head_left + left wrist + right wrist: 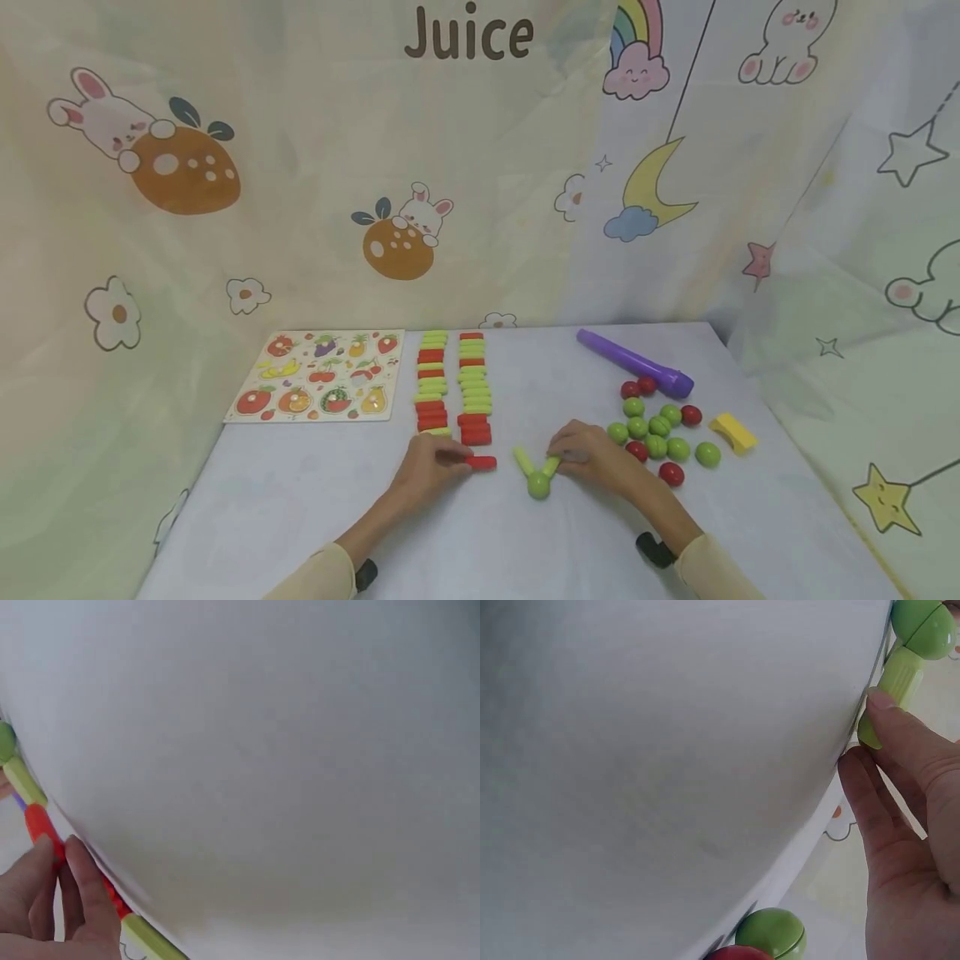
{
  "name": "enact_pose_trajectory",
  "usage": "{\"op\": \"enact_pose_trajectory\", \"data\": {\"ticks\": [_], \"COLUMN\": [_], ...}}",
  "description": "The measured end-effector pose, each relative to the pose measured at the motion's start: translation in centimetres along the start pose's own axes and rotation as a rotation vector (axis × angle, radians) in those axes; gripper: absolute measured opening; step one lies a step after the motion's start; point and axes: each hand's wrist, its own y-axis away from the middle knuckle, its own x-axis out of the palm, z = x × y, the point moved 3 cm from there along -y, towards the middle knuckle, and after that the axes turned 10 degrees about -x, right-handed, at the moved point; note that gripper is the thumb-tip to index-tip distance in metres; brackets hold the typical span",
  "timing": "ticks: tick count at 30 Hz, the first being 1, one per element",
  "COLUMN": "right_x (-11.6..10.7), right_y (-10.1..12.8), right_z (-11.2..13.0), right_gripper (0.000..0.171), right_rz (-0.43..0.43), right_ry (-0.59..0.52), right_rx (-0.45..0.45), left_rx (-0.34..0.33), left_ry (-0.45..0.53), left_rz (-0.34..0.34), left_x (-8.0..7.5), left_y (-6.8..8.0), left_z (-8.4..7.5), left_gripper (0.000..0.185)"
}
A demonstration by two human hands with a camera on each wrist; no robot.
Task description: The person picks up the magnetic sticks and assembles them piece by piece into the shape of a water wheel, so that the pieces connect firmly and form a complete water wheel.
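On the white table (pixel 480 542) my left hand (pixel 457 457) pinches one end of a short red stick (pixel 481 463) lying flat. In the left wrist view the fingers (pixel 79 896) close round the red stick (pixel 37 825). My right hand (pixel 564 456) pinches a light green stick (pixel 551 467) that meets a green ball (pixel 537 486). A second light green stick (pixel 522 457) joins the same ball, so the pair forms a V. The right wrist view has the thumb tip (pixel 881 701) on that green stick (pixel 896 675) below the green ball (pixel 926 626).
Two rows of red and green sticks (pixel 432 383) (pixel 474 387) lie behind the left hand. A fruit puzzle board (pixel 318 375) sits at the back left. Right of my right hand lie several green and red balls (pixel 660 429), a purple tube (pixel 633 362) and a yellow block (pixel 733 433).
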Motion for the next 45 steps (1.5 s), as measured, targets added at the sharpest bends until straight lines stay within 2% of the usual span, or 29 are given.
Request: {"op": "enact_pose_trajectory", "data": {"ticks": [3, 5, 12, 17, 20, 23, 26, 29, 31, 36, 40, 45], "right_x": [-0.1, 0.0, 0.1, 0.1, 0.1, 0.1, 0.0, -0.1, 0.4, 0.5, 0.1, 0.3], "right_y": [0.1, 0.2, 0.3, 0.3, 0.3, 0.5, 1.0, 1.6, 2.3, 2.9, 2.6, 2.6], "right_z": [0.0, 0.0, 0.1, 0.4, 0.5, 0.6, 0.8, 0.7, -0.2, 0.2, 1.4, 1.6], "right_gripper": [0.025, 0.025, 0.024, 0.025, 0.024, 0.023, 0.021, 0.020, 0.020, 0.020, 0.022, 0.027], "right_rz": [-0.007, -0.012, -0.035, -0.032, -0.029, -0.037, -0.058, -0.084, -0.120, -0.176, -0.154, -0.135], "right_ry": [-0.011, -0.014, -0.001, 0.020, 0.022, 0.012, 0.009, 0.004, -0.018, -0.055, -0.095, -0.124], "right_rx": [0.004, -0.004, -0.014, 0.002, 0.016, 0.016, 0.009, 0.004, -0.034, -0.047, 0.007, 0.027], "left_rx": [-0.025, -0.027, 0.001, 0.010, -0.007, 0.004, 0.054, 0.092, 0.114, 0.143, 0.147, 0.210], "left_ry": [0.063, 0.072, 0.060, 0.075, 0.084, 0.082, 0.030, -0.065, -0.135, -0.289, -0.377, -0.475], "left_rz": [0.081, 0.109, 0.120, 0.135, 0.114, 0.008, -0.144, -0.209, -0.205, -0.175, -0.179, -0.206], "left_x": [0.5, 1.0, 2.4, 2.5, 1.8, 0.6, -0.5, -0.8, -0.7, -0.1, 0.4, 1.1], "left_y": [0.0, -0.2, -0.6, -0.4, -0.3, -0.3, -0.6, -1.1, -1.5, -1.8, -1.8, -1.8], "left_z": [0.1, 0.0, -0.8, -1.3, -1.4, -1.5, -1.2, -0.7, -0.5, -0.8, -1.0, -1.1], "left_gripper": [0.022, 0.023, 0.021, 0.022, 0.024, 0.022, 0.021, 0.021, 0.021, 0.020, 0.025, 0.027]}}
